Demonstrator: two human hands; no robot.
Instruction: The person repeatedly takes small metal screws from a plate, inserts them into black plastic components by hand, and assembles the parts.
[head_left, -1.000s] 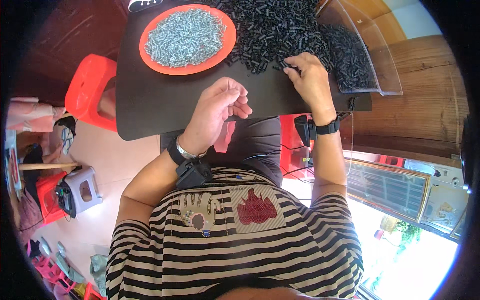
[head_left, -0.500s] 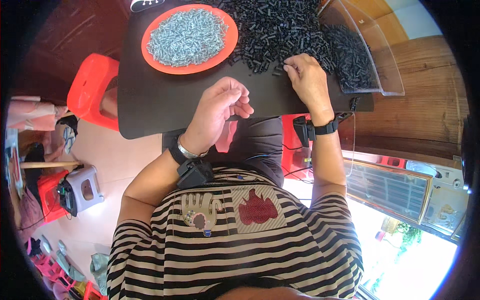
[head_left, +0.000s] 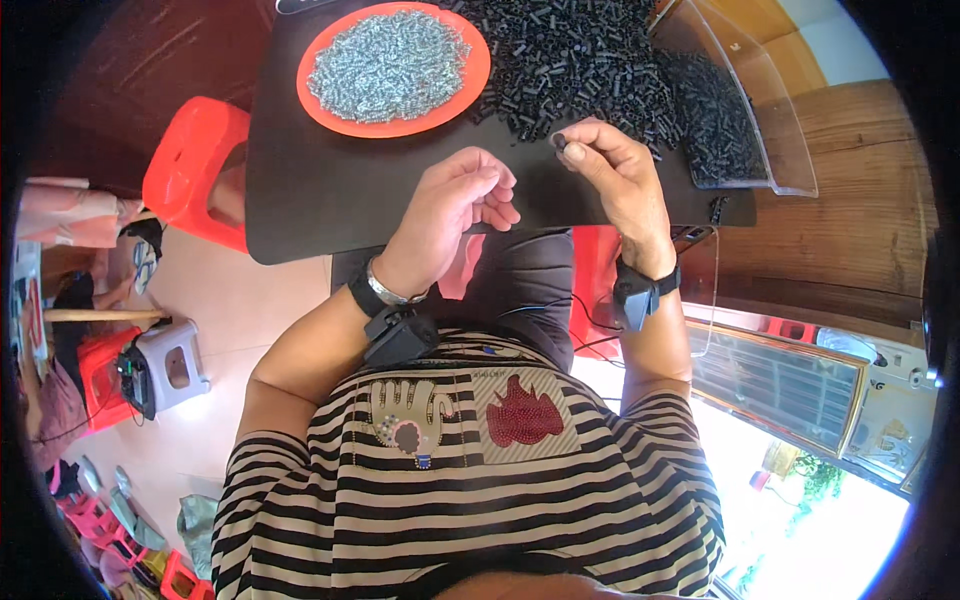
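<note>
Between the thumb and fingertips of my right hand [head_left: 622, 178] is a small black plastic tube [head_left: 559, 142], held just in front of the heap of similar black plastic parts [head_left: 580, 65]. My left hand [head_left: 455, 200] hovers over the front part of the dark table [head_left: 330, 200], fingers curled in and thumb pressed to the index finger. Whatever it may hold is hidden. Beyond it sits a red plate [head_left: 312, 108] piled with small silvery metal springs [head_left: 390, 65].
A clear plastic bin [head_left: 790, 172] with more black parts stands at the table's right, beside a wooden panel [head_left: 850, 190]. A red stool [head_left: 185, 160] is left of the table; a grey stool [head_left: 185, 365] stands farther back on the floor. Cables hang near my right wrist.
My right hand has come away from the edge of the black heap toward me, and a black tube now shows in its fingertips. My left hand has barely moved.
</note>
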